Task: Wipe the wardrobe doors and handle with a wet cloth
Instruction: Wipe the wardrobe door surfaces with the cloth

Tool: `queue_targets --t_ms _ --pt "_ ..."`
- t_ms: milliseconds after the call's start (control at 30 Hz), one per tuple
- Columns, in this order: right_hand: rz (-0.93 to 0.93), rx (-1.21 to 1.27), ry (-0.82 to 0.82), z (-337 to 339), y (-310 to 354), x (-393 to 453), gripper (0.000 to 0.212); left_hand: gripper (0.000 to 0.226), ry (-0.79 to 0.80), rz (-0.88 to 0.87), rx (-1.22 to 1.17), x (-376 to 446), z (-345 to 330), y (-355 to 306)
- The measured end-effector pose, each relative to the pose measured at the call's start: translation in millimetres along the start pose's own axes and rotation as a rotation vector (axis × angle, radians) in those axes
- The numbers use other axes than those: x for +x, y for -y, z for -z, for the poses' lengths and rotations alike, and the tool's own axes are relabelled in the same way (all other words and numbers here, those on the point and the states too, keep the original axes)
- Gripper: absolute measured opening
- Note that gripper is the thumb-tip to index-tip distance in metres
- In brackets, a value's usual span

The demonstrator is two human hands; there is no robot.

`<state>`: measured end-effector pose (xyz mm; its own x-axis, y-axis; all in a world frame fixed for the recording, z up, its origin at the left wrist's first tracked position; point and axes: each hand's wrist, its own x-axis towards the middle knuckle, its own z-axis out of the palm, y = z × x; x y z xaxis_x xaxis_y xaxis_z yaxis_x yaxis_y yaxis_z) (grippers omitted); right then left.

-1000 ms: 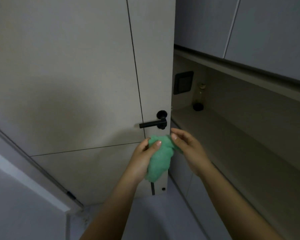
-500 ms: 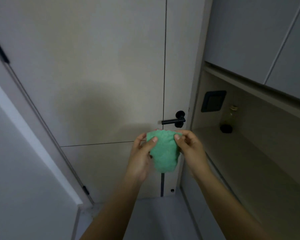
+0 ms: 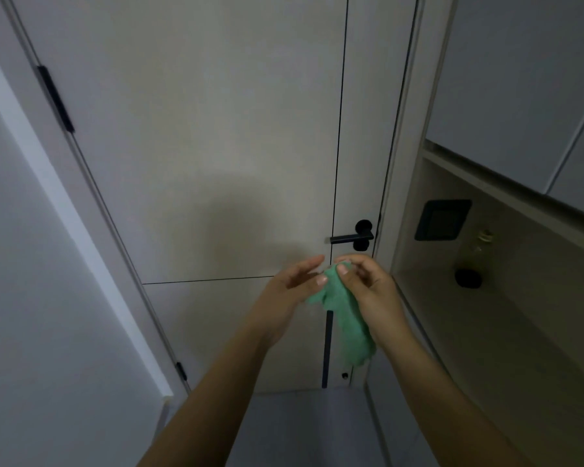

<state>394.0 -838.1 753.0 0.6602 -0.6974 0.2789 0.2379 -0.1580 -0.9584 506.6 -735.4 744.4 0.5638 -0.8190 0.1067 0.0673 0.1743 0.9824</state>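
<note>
Readying: the step in hand looks like arranging the cloth before it goes to the door; nothing is against the panel yet
Hinges: two dark hinges [image 3: 55, 97] run down the door's left edge, well apart from both hands
Door: the pale door [image 3: 216, 146] fills the middle of the view, with a thin vertical groove toward its right edge and a horizontal groove lower down
Left hand: the left hand [image 3: 289, 291] is open, palm turned toward the cloth, fingers straight and spread; its fingertips lie at the cloth's upper left edge, and I cannot tell whether they touch it
Cloth: the green cloth [image 3: 346, 323] hangs bunched and long from its top end, in front of the door's lower right part, just below the handle
Right hand: the right hand [image 3: 368, 288] pinches the cloth's top between thumb and curled fingers and carries all its weight
Handle: the black lever handle [image 3: 353, 236] sits near the door's right edge, just above the hands and apart from them
Niche: right of the frame, a dark wall plate [image 3: 441, 220] and a bottle [image 3: 476, 257] stand in an open shelf
Doing it well: fold the dangling length into a flat pad across the palm, so a broad face meets the panel; a trailing tail would likely drip and smear
</note>
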Motion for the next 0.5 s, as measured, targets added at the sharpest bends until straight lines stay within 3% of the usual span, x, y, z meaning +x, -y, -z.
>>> queue_targets --t_ms 67,133,200,300,500 --pt "0.008 0.045 0.04 1.1 3.5 2.5 0.009 0.037 0.097 -0.009 0.065 1.8 -2.5 -2.7" --pt "-0.008 0.084 0.026 4.1 5.7 6.3 0.009 0.025 0.131 -0.023 0.143 2.7 -5.0 -6.3" --pt "-0.024 0.082 -0.033 8.8 4.6 11.5 0.01 0.012 0.076 -0.002 0.174 3.6 -8.4 -10.9" --pt "-0.017 0.044 -0.084 14.8 2.1 17.3 0.009 0.016 -0.003 0.049 0.148 10.8 -12.7 -12.8" --pt "0.094 -0.035 -0.143 18.6 3.8 34.0 0.014 0.012 -0.116 -0.071 0.21 31.2 -21.6 -30.6"
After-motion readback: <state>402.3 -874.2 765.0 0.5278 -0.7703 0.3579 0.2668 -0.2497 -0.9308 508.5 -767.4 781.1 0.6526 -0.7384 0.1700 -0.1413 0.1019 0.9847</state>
